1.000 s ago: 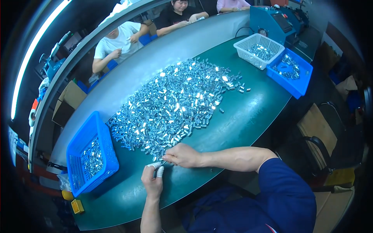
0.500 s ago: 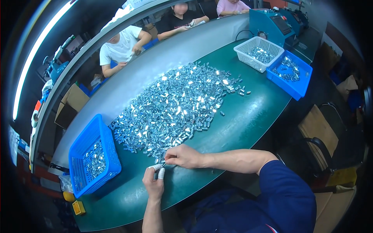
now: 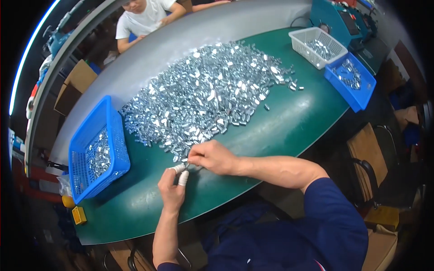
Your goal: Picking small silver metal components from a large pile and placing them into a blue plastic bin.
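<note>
A wide heap of small shiny metal pieces lies on the green tabletop. At its near edge my two hands meet. My left hand, with white coverings on the thumb and forefinger, pinches a small metal piece at its fingertips. My right hand reaches in from the right, its thumb and fingers closed right beside that piece. Whatever sits between the right fingertips is too small and covered to make out.
On the left stands a blue mesh basket with metal pieces inside. A white basket and a blue tray, both holding pieces, are at far right. A small yellow box sits near the left edge. A person works across the table.
The whole view has shifted, so the table and baskets appear higher and fewer people show across it. Both hands stay together at the heap's near edge, in nearly the same pinch.
</note>
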